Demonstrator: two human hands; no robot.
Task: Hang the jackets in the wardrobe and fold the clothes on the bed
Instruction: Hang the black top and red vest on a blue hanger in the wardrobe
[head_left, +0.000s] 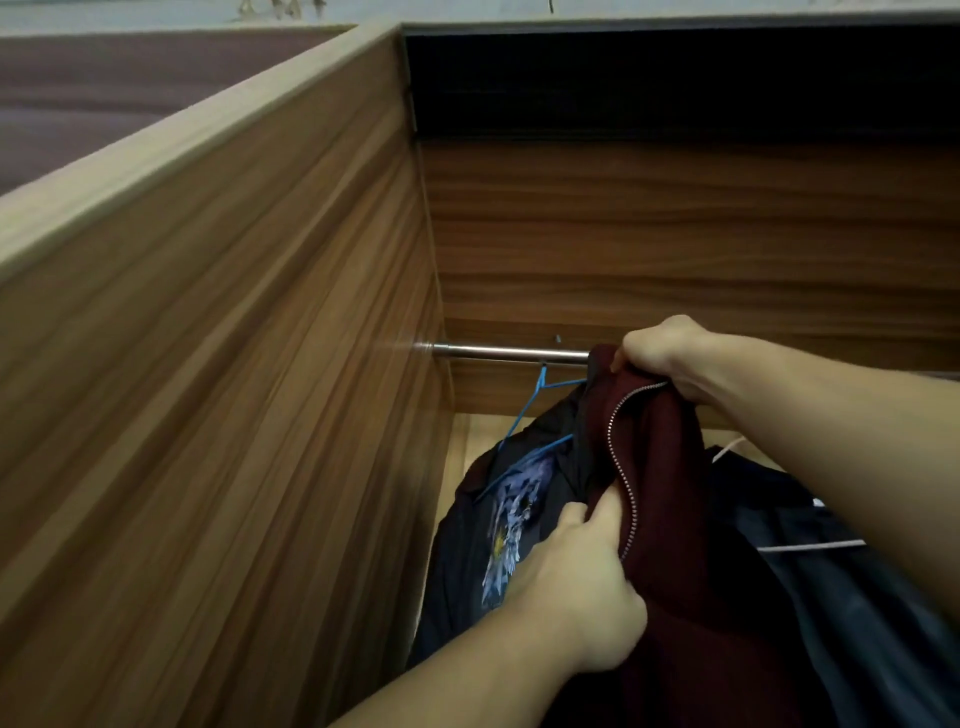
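Where the view begins at the lower edge, the left hand (576, 582) reaches up into the wardrobe (234, 364) and grips the maroon jacket (670, 509) at its front edge. The fingers (597, 512) are curled and pinch the fabric just beside the zipper (626, 467), which runs upward past them. The jacket's body hangs below and to the right of this hand. Higher and farther in, the right hand (660, 353) holds the jacket's collar end, its fingers closed round the bunched cloth, with the top of the zipper emerging just below them. This hand sits at the level of the metal rail (509, 354), touching or just in front of it. Left of the maroon jacket, a dark printed garment (504, 514) hangs on a blue hanger (535, 400) hooked over the rail. To the right lies another dark garment (831, 571).
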